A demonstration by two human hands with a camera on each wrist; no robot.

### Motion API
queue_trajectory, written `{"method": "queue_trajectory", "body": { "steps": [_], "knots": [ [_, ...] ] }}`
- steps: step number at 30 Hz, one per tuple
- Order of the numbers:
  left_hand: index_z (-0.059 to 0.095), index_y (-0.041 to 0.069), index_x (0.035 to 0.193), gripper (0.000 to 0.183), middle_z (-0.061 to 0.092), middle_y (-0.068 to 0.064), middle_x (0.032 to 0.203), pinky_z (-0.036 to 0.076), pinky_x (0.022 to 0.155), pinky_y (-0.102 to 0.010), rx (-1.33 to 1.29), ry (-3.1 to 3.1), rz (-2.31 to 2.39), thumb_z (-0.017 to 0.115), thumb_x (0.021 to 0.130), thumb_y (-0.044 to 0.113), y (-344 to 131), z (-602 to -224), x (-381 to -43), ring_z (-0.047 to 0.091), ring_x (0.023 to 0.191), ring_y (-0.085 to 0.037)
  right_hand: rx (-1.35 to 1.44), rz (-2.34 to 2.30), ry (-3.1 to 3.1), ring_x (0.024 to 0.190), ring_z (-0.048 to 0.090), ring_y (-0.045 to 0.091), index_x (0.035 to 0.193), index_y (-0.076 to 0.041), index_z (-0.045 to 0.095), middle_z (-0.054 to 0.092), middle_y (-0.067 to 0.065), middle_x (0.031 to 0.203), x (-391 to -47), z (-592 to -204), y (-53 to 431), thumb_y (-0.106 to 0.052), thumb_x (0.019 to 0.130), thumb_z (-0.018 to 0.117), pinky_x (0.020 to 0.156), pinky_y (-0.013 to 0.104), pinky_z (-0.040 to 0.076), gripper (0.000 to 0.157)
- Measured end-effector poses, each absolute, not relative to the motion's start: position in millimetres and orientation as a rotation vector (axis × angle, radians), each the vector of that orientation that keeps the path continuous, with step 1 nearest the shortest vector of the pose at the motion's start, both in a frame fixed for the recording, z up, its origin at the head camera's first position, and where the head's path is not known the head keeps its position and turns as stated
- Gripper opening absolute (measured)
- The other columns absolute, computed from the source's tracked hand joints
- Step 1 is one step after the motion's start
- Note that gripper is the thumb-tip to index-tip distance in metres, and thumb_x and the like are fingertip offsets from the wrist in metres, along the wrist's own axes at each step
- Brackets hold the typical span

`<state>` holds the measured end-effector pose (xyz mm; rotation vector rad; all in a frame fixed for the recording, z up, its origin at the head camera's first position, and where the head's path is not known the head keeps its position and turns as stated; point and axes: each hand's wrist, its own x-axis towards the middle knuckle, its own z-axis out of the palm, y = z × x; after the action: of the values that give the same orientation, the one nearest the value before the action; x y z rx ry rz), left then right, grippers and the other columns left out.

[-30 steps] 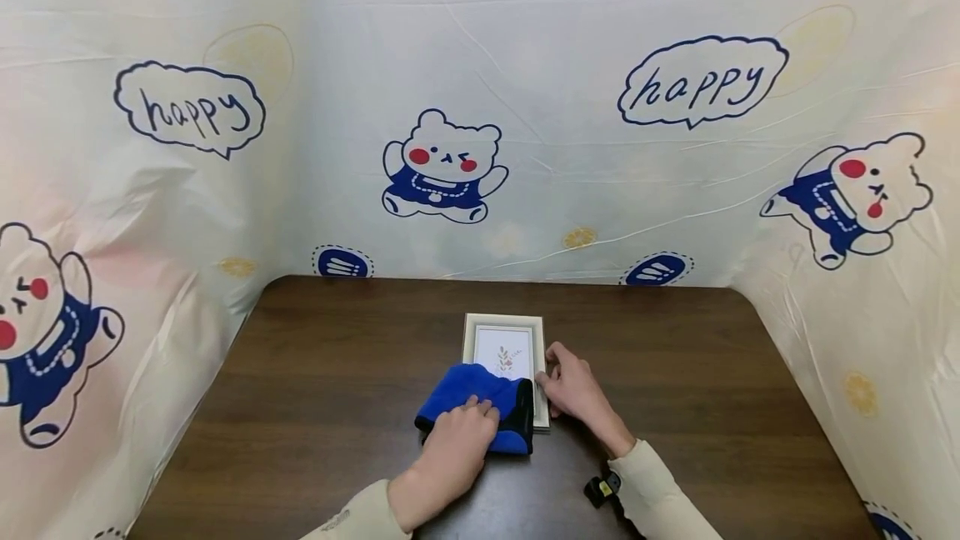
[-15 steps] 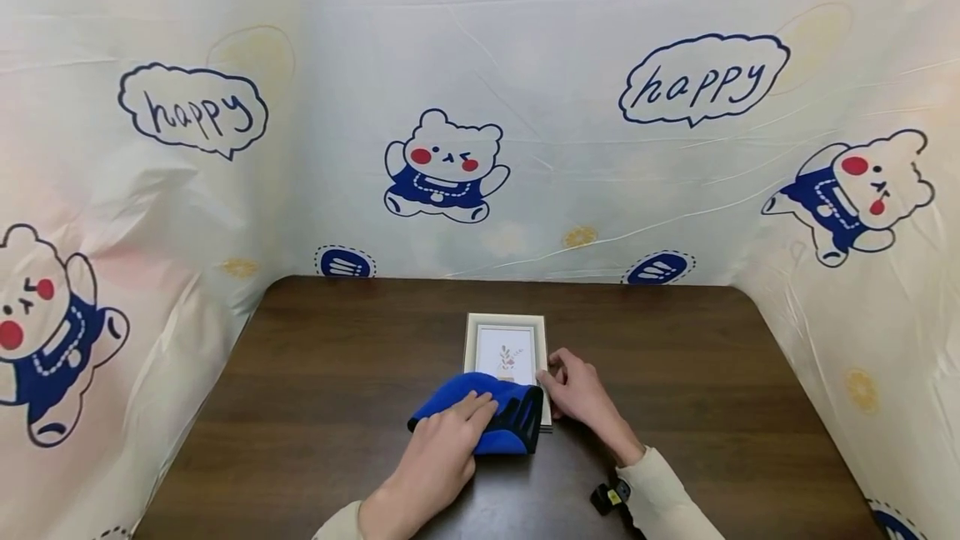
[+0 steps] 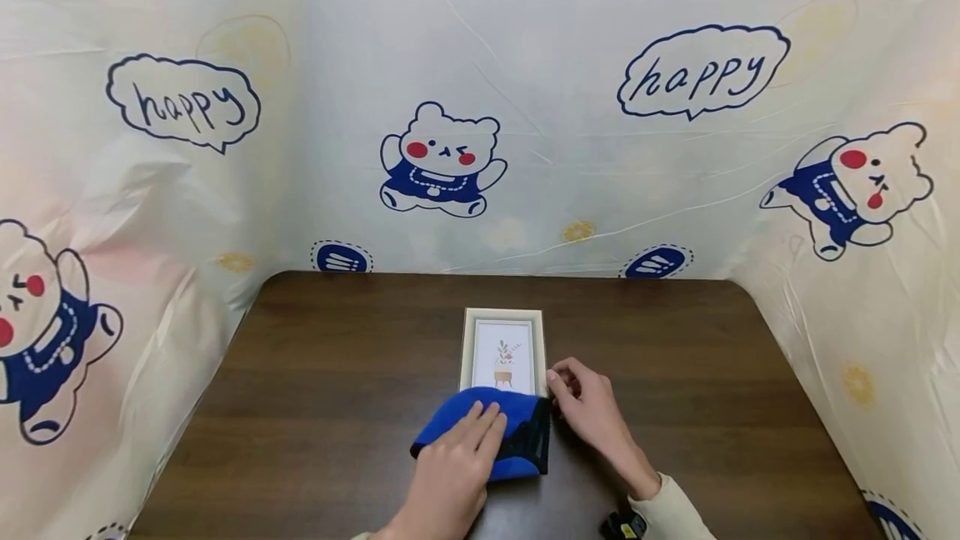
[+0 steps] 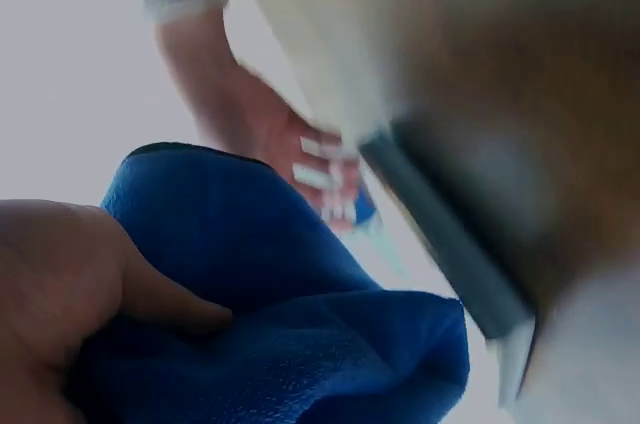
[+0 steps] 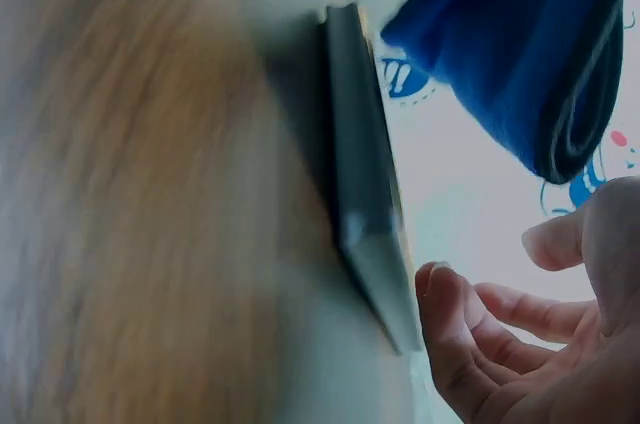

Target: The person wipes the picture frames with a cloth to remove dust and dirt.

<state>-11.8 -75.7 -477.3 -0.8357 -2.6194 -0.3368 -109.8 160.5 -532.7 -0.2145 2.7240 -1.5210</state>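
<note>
A picture frame with a pale border and a potted-plant print lies on the dark table. Over its near end is a folded blue cloth with black edging. My left hand holds the cloth, fingers extended on top; the left wrist view has the thumb pressing into its fold. Beside the frame's right edge is my right hand, fingers loosely bent and fingertips right at the border. In the right wrist view its thumb stands apart from the fingers, and the frame's dark side shows.
The brown wooden table extends around the frame on all sides. A pale curtain printed with bears and "happy" bubbles encloses the back and sides. A black wrist device sits by the right sleeve.
My left hand has drawn the cloth toward me and slightly right, uncovering more of the print. The right hand has slid a little nearer along the frame's right edge.
</note>
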Motion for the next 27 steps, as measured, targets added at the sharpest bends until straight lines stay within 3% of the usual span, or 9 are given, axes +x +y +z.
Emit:
{"method": "queue_trajectory", "body": {
  "steps": [5,8,12,18,24,27],
  "knots": [
    [0.076,0.009,0.129,0.035,0.076,-0.009,0.131,0.065,0.082,-0.035,-0.943,-2.76,-0.103,0.076,0.1,0.027,-57,-492,10,0.076,0.116,-0.026,-0.196,-1.426,2.772,0.065,0.063,0.008,0.106,-0.014,0.074,0.07,-0.003,0.081,-112,-539,164,-0.017,0.102,0.073,0.06,0.025,0.052,0.005],
    [0.075,0.011,0.131,0.047,0.075,-0.006,0.133,0.065,0.081,-0.034,-0.964,-2.925,-0.068,0.06,0.108,0.048,-48,-504,21,0.075,0.118,-0.024,-0.195,-1.394,2.78,0.066,0.062,0.008,0.107,-0.012,0.075,0.07,-0.004,0.081,-113,-541,165,-0.017,0.101,0.075,0.063,0.025,0.052,0.007],
    [0.077,0.011,0.127,0.062,0.077,-0.005,0.129,0.065,0.078,-0.035,-0.892,-3.025,-0.066,0.051,0.107,0.063,-36,-524,34,0.076,0.115,-0.025,-0.208,-1.365,2.805,0.069,0.062,0.008,0.109,-0.011,0.077,0.07,-0.005,0.082,-113,-541,164,-0.016,0.1,0.077,0.066,0.025,0.052,0.011],
    [0.078,0.012,0.128,0.064,0.076,-0.006,0.13,0.065,0.078,-0.036,-0.742,-3.052,-0.008,0.05,0.106,0.065,-16,-550,45,0.075,0.118,-0.026,-0.246,-1.335,2.817,0.069,0.062,0.008,0.108,-0.009,0.077,0.07,-0.003,0.082,-112,-543,164,-0.012,0.097,0.078,0.066,0.025,0.053,0.011],
    [0.078,0.011,0.127,0.069,0.077,-0.008,0.129,0.065,0.074,-0.035,-0.626,-2.865,0.055,0.037,0.11,0.064,-6,-566,52,0.077,0.114,-0.025,-0.262,-1.337,2.801,0.069,0.063,0.007,0.108,-0.009,0.077,0.071,-0.003,0.081,-109,-546,164,-0.011,0.097,0.078,0.066,0.025,0.053,0.011],
    [0.076,0.012,0.131,0.072,0.074,-0.008,0.135,0.065,0.079,-0.036,-0.611,-2.861,0.092,0.031,0.111,0.064,-5,-570,54,0.075,0.119,-0.025,-0.27,-1.348,2.801,0.069,0.063,0.007,0.107,-0.009,0.077,0.071,-0.003,0.08,-109,-548,164,-0.01,0.097,0.079,0.065,0.025,0.053,0.011]
  ]
}}
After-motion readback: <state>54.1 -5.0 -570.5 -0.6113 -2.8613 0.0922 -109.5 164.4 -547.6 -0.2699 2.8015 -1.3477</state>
